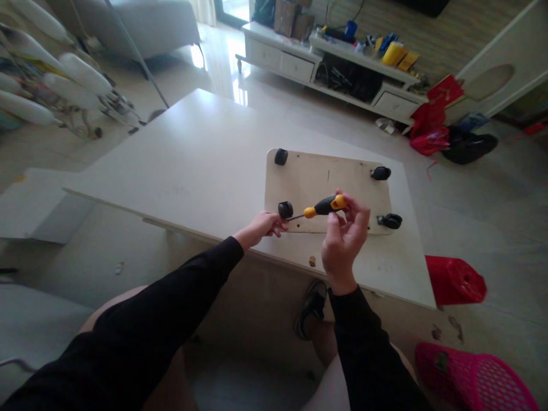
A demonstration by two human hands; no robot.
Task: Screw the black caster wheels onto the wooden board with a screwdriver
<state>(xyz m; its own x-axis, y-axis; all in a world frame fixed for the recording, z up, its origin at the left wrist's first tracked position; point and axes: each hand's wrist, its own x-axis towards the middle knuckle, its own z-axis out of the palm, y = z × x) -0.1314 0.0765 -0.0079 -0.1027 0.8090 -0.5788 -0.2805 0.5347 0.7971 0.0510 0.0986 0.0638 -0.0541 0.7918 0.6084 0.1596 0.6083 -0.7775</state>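
My right hand (346, 240) is closed round the handle of a yellow and black screwdriver (324, 205). Its thin shaft slants down to the left, with the tip beside the fingertips of my left hand (268, 224). Those left fingers are curled together at the base of a black caster wheel (285, 209); what they pinch, if anything, is hidden. A pale wooden board (314, 180) lies flat beneath both hands. More black casters stand on its other corners: far left (281, 156), far right (381, 173) and near right (390, 221). Small dark holes show near the board's edges.
The board rests on a white table (205, 154) with a small sticker (312, 261). A red stool (456, 279) and a pink basket (492, 377) stand to the right. A white cabinet (278, 60) lines the wall; a laden drying rack (85, 85) is at left.
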